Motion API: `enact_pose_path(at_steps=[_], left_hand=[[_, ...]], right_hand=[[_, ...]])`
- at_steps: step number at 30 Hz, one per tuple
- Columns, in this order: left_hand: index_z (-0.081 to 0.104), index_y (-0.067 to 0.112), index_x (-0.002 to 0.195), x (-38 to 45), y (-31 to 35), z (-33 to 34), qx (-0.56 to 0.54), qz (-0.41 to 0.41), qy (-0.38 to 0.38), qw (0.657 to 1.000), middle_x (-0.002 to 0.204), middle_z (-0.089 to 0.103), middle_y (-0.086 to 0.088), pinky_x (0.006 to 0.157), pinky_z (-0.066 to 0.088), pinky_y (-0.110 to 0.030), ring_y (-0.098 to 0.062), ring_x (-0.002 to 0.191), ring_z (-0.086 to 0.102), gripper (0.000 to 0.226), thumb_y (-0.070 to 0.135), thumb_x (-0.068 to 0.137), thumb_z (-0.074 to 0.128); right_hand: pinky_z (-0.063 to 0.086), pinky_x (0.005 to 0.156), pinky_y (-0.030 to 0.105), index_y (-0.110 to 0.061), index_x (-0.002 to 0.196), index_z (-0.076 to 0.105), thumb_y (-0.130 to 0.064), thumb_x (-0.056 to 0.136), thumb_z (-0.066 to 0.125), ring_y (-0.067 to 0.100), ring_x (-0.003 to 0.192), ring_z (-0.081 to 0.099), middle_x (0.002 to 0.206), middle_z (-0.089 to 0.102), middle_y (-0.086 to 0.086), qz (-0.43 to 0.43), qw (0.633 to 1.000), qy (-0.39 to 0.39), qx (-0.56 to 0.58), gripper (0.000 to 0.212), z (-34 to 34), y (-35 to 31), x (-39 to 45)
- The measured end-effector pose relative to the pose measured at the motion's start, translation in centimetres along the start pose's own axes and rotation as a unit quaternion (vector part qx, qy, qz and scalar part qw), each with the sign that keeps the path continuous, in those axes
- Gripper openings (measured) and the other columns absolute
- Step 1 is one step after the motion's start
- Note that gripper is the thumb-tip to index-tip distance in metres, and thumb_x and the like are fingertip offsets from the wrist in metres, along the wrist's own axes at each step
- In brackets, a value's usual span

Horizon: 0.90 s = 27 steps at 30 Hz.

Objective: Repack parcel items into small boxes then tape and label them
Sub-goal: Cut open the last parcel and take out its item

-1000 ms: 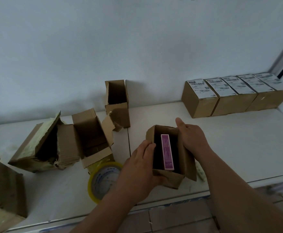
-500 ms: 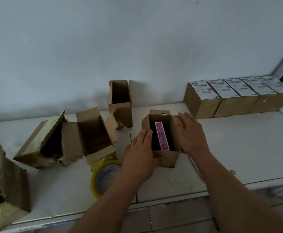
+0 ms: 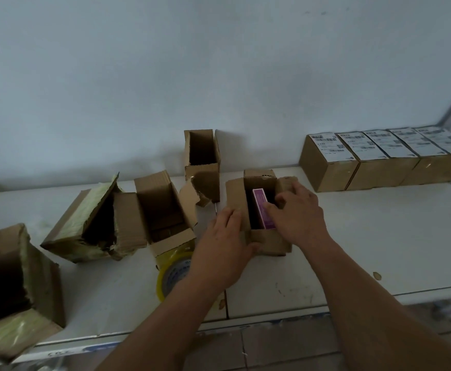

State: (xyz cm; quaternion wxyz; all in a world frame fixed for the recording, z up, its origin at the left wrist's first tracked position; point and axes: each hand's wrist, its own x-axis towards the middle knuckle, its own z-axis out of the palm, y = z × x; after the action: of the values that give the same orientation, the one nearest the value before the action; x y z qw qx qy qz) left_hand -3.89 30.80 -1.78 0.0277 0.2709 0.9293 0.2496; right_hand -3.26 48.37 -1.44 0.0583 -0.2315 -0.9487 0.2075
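Left hand (image 3: 223, 243) grips the near-left corner of the small box (image 3: 262, 238) on the tabletop (image 3: 379, 236), apparently steadying it. Just right of that grip, the purple item (image 3: 262, 210) stands inside. Right hand (image 3: 298, 216) curls onto it, apparently seating it before taping.
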Motion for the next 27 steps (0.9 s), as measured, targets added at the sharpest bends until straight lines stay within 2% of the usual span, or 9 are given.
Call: enact_pose_path(at_steps=[3,4,6,8,12,17,19,23,27], left_hand=[[0.038,0.020,0.147,-1.4,0.1,-2.3,-0.004,0.035,0.000,0.999,0.156,0.024,0.007,0.113,0.023,-0.021,-0.005,0.140,0.020,0.054,0.046,0.100,0.044],[0.041,0.022,0.145,-1.7,0.4,-2.9,-0.026,0.045,0.004,0.999,0.155,0.026,0.009,0.107,0.022,-0.011,0.002,0.134,0.022,0.050,0.046,0.100,0.042],[0.040,0.031,0.143,-2.2,0.3,-4.1,-0.073,0.048,0.022,0.996,0.148,0.029,0.018,0.088,0.021,0.007,0.017,0.108,0.022,0.048,0.049,0.099,0.043],[0.041,0.035,0.142,-2.3,-0.4,-4.9,-0.092,0.046,0.047,0.994,0.145,0.031,0.023,0.081,0.026,0.002,0.019,0.105,0.021,0.048,0.051,0.097,0.045],[0.049,0.033,0.137,-2.1,-2.5,-5.9,-0.085,0.016,0.075,0.993,0.139,0.040,0.022,0.094,0.038,-0.017,0.007,0.113,0.041,0.044,0.050,0.097,0.047],[0.048,0.035,0.137,-2.1,-3.6,-6.6,-0.092,-0.012,0.068,0.993,0.137,0.038,0.025,0.084,0.027,-0.010,0.012,0.103,0.031,0.042,0.049,0.097,0.047],[0.048,0.035,0.137,-2.1,-3.7,-6.7,-0.100,-0.016,0.068,0.992,0.138,0.039,0.024,0.089,0.029,-0.012,0.012,0.105,0.031,0.043,0.050,0.097,0.048],[0.046,0.033,0.140,-2.1,-4.2,-6.8,-0.106,-0.042,0.059,0.992,0.141,0.039,0.019,0.098,0.034,-0.022,0.000,0.120,0.039,0.045,0.049,0.097,0.048],[0.046,0.030,0.140,-2.2,-3.9,-7.0,-0.098,-0.053,0.057,0.992,0.141,0.041,0.014,0.101,0.038,-0.027,-0.007,0.125,0.042,0.045,0.047,0.098,0.048]], right_hand=[[0.023,0.113,0.050,-0.024,0.116,0.066,-0.060,0.094,0.041,0.029,0.145,0.017,0.158,0.024,0.006,0.007,0.999,0.014,-0.045,0.049,0.5,-0.9,0.1],[0.022,0.114,0.050,-0.024,0.115,0.067,-0.062,0.094,0.040,0.029,0.145,0.017,0.158,0.025,0.006,0.012,0.998,0.017,-0.055,0.051,0.5,-0.8,0.0],[0.021,0.114,0.049,-0.024,0.114,0.069,-0.065,0.092,0.041,0.028,0.145,0.017,0.159,0.022,0.004,0.022,0.998,0.006,-0.062,0.055,0.8,-1.2,0.1],[0.020,0.114,0.050,-0.023,0.111,0.070,-0.067,0.091,0.043,0.029,0.146,0.016,0.160,0.019,0.001,0.030,0.997,-0.007,-0.065,0.056,1.0,-1.5,0.3],[0.022,0.112,0.050,-0.022,0.107,0.072,-0.063,0.089,0.051,0.031,0.145,0.016,0.161,0.018,0.000,0.047,0.995,-0.020,-0.083,0.049,1.2,-2.0,0.7],[0.029,0.108,0.052,-0.020,0.103,0.074,-0.058,0.088,0.054,0.033,0.140,0.024,0.157,0.025,0.000,0.062,0.993,-0.014,-0.102,0.046,1.7,-2.0,1.1],[0.031,0.105,0.051,-0.019,0.098,0.074,-0.057,0.089,0.054,0.034,0.137,0.027,0.154,0.031,0.002,0.066,0.993,-0.005,-0.093,0.044,1.6,-2.0,1.2],[0.046,0.091,0.047,-0.020,0.088,0.077,-0.058,0.086,0.053,0.033,0.112,0.049,0.120,0.057,0.007,0.080,0.995,0.037,-0.036,0.045,1.0,-2.4,1.4],[0.052,0.079,0.043,-0.019,0.094,0.076,-0.063,0.079,0.054,0.028,0.089,0.058,0.095,0.062,0.006,0.067,0.995,0.069,-0.018,0.051,0.2,-2.5,1.2]])
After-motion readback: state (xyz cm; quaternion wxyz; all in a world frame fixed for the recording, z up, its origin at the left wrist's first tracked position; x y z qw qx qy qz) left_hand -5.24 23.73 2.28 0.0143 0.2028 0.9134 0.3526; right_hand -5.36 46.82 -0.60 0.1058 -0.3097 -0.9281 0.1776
